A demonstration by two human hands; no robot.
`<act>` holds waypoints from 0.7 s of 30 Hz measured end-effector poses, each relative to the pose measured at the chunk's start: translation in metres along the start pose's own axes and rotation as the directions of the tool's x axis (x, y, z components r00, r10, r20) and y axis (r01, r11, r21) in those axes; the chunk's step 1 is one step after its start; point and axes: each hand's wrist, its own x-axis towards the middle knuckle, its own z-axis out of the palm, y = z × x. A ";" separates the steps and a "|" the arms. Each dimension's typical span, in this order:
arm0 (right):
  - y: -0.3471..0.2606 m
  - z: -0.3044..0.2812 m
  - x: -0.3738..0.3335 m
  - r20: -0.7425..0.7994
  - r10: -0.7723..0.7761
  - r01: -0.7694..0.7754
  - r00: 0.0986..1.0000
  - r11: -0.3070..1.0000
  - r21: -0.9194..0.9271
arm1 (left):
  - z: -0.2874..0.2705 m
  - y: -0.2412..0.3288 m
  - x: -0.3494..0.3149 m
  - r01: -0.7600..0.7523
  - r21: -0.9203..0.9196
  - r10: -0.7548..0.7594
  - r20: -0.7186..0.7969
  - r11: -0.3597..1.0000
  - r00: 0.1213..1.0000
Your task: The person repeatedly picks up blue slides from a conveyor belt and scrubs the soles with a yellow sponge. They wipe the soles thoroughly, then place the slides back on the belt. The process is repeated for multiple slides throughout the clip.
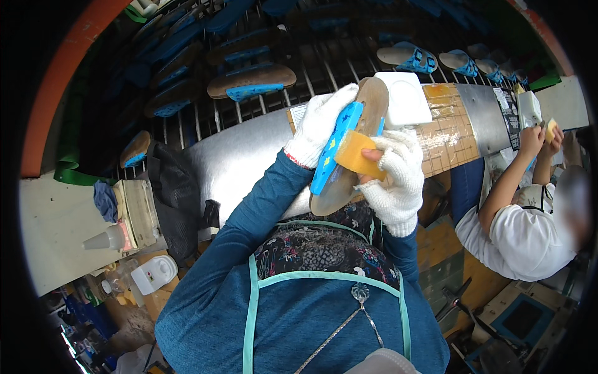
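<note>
A sandal with a brown footbed [333, 193] and a patterned blue strap [331, 149] is tilted upright in front of me. My left hand [316, 124], in a white knit glove, is closed around its left side, thumb near the upper end of the footbed. In my right hand [398, 177], also gloved but with bare fingertips showing, is a yellow sponge [356, 153]. The sponge lies over the middle of the sandal, by the strap; whether it presses on it I cannot tell. Just behind the sandal stands a white plastic container [403, 100].
Beyond the metal ledge [230, 146] runs a rack of rods carrying several similar sandals [252, 81]. Taped cardboard [445, 131] covers the ledge at right. A co-worker in a white shirt [529, 240] works there. A black mesh bag [173, 199] hangs at left.
</note>
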 end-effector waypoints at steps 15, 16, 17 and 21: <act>-0.011 0.009 -0.013 0.028 0.034 -0.036 0.999 0.997 0.071 | 0.010 0.016 0.029 -0.179 0.042 0.182 -0.091 0.983 0.979; -0.013 0.010 -0.013 0.039 0.028 -0.031 0.999 0.997 0.065 | 0.008 0.016 0.031 -0.184 0.069 0.190 -0.094 0.981 0.977; -0.014 0.010 -0.013 0.054 0.025 -0.028 0.998 0.998 0.059 | 0.007 0.017 0.034 -0.188 0.066 0.193 -0.089 0.980 0.977; -0.020 0.010 -0.013 0.103 0.000 -0.004 0.995 0.999 0.034 | 0.003 0.022 0.038 -0.203 0.083 0.210 -0.088 0.976 0.974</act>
